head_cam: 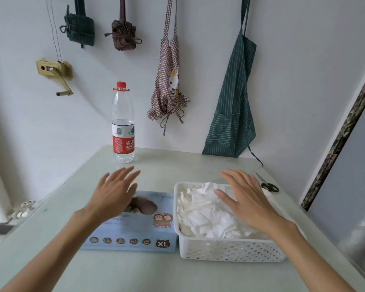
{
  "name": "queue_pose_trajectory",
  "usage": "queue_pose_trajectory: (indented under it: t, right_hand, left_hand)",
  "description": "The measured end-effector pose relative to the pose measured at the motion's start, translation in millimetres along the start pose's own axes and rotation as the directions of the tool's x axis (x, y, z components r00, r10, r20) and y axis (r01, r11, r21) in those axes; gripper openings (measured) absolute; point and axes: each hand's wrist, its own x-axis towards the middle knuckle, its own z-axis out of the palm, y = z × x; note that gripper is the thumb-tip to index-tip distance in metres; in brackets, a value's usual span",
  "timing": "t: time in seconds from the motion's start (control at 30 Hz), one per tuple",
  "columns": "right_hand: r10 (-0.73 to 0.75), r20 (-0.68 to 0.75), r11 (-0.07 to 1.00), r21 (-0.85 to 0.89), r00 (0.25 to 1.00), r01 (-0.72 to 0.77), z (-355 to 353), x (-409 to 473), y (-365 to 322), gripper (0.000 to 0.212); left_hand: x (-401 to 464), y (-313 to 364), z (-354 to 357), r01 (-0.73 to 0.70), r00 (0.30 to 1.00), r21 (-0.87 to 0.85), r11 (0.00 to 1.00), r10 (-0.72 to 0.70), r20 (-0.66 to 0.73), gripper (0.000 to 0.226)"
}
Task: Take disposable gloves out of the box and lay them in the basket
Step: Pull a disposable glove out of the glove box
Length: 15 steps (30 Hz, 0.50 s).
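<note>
gloves: thin white film, crumpled in a loose heap [211, 213] filling the basket, probably featherweight, floppy and a bit clingy
where to grab: I'd pinch one loose edge, not the whole wad
box: flat pale-blue card [135, 226], oval slot on top, lying on the worktop [177, 163] right beside the basket
basket: white perforated plastic, stiff [230, 249]
left hand: spread flat over the box slot, holding nothing [112, 194]
right hand: fingers splayed over the glove heap, nothing gripped [247, 197]

bare table [177, 165] beyond box [135, 232], bottle [123, 123] (upright) far-left
</note>
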Motion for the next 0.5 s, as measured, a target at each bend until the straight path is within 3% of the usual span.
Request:
queue_pose_trajectory:
  t: [0.1, 0.2, 0.33, 0.43, 0.5]
  right_hand:
    - [-0.206, -0.009, 0.976, 0.067, 0.979, 0.206, 0, 18, -51, 0.053]
    - [-0.339, 0.062, 0.936, 0.128, 0.939, 0.329, 6, 36, -94, 0.040]
    - [-0.375, 0.147, 0.922, 0.165, 0.915, 0.351, 20, 66, -141, 0.027]
    - [-0.428, 0.203, 0.904, 0.103, 0.880, 0.416, 27, 83, -163, 0.021]
    - [-0.480, 0.218, 0.874, 0.032, 0.850, 0.485, 31, 91, -176, 0.018]
  left_hand:
    - [-18, -33, 2, 0.056, 0.995, 0.040, 0.998, -0.059, 0.083, 0.051]
    - [-26, -45, -2, 0.107, 0.986, 0.039, 0.994, -0.111, 0.125, 0.053]
    - [-39, -57, 4, 0.120, 0.960, 0.060, 0.991, -0.131, 0.249, 0.058]
    - [-42, -59, -3, 0.204, 0.893, -0.121, 0.971, -0.134, 0.429, 0.102]
    - [-41, -60, -10, 0.212, 0.886, -0.133, 0.968, -0.133, 0.444, 0.134]
